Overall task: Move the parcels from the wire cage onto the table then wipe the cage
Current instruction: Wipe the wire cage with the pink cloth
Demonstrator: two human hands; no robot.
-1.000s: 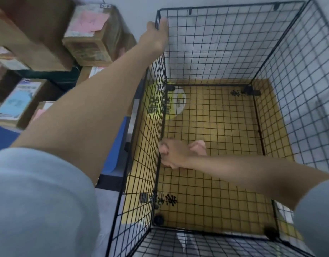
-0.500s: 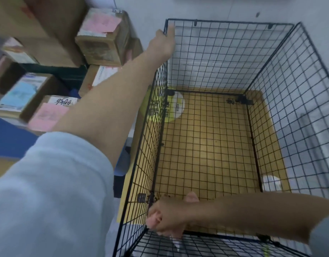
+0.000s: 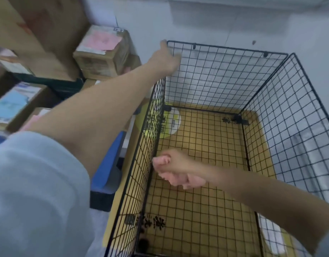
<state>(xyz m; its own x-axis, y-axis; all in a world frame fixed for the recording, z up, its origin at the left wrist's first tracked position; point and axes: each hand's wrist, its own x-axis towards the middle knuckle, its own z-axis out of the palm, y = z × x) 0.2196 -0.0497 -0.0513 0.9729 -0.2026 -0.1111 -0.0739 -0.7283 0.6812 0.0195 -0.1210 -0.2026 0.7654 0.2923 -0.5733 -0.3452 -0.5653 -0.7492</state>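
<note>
— Nearest first: what are the fingers of the right hand (image 3: 178,164) doing?

— They are curled tight into a fist round a pink cloth (image 3: 192,181). Bunches of it stick out on both sides of the fist. The fist is down inside the wire cage (image 3: 226,48), just beside its left wall and above the floor mesh. Whether the cloth touches the wire, I cannot tell.

— What else is in the cage around that fist?

— The forearm reaching in from the near right. Under the fingers, through the floor mesh, lies a yellow board (image 3: 206,210) printed with black characters. Beyond the fingers, toward the far left corner, a white-and-yellow round label (image 3: 173,121) lies on that board.

— And the left hand (image 3: 167,59)?

— Far out at the cage's top far left corner, closed round the wire where the left and back panels meet. One finger or the thumb points up beside the corner; it is too blurred to tell the rest apart.

— Where are the parcels?

— Outside the cage, left of the left hand's fingers. A pink-labelled parcel (image 3: 102,52) is closest to them, stacked among other cartons. A blue-labelled parcel (image 3: 13,106) lies further left and lower, well apart from both hands.
</note>
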